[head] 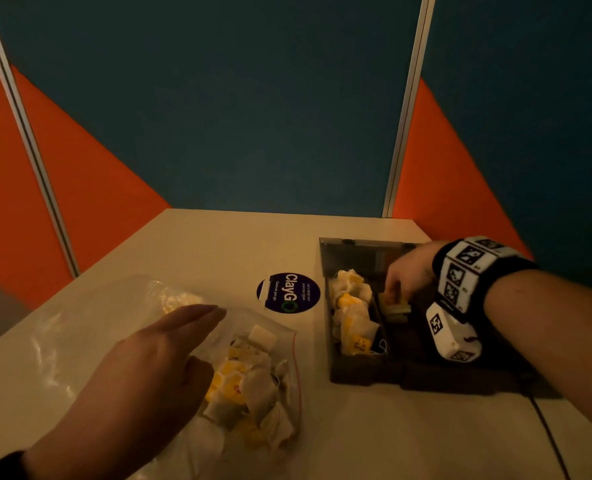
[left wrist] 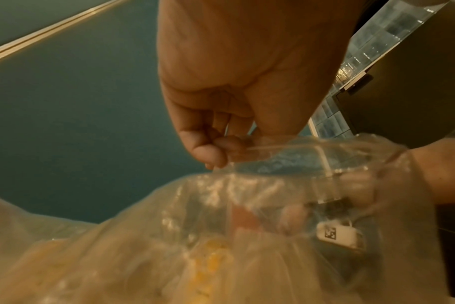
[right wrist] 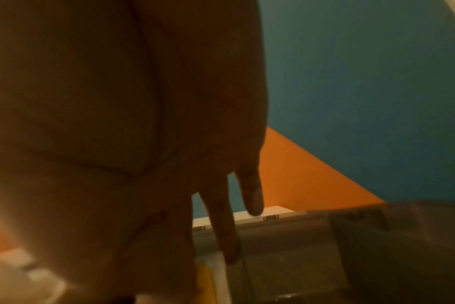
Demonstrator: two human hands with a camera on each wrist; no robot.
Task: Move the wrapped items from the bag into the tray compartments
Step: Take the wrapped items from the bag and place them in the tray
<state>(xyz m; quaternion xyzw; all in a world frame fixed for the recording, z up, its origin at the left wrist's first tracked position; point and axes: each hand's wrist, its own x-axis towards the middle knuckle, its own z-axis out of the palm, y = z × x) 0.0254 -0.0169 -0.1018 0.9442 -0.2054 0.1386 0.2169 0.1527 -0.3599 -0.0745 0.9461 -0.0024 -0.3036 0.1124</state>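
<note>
A clear plastic zip bag (head: 90, 327) lies on the table at the left, with several white and yellow wrapped items (head: 249, 386) near its mouth. My left hand (head: 199, 341) rests on the bag, and its curled fingertips (left wrist: 216, 148) pinch the bag's (left wrist: 169, 236) upper film. At the right stands a dark tray (head: 367, 377) with compartments. Its left compartment holds several wrapped items (head: 351, 306). My right hand (head: 396, 292) reaches down into the middle compartment and pinches a yellowish wrapped item (head: 395, 306) there. The right wrist view shows two straight fingers (right wrist: 223, 236) and that yellow item's edge (right wrist: 205, 275); thumb and forefinger are hidden.
A round dark sticker (head: 288, 292) sits on the table between bag and tray. The tray's open lid (head: 353, 252) stands up behind it. A thin dark cable (head: 547, 438) runs off the near right. Teal and orange partition panels (head: 253, 98) close the table's far side.
</note>
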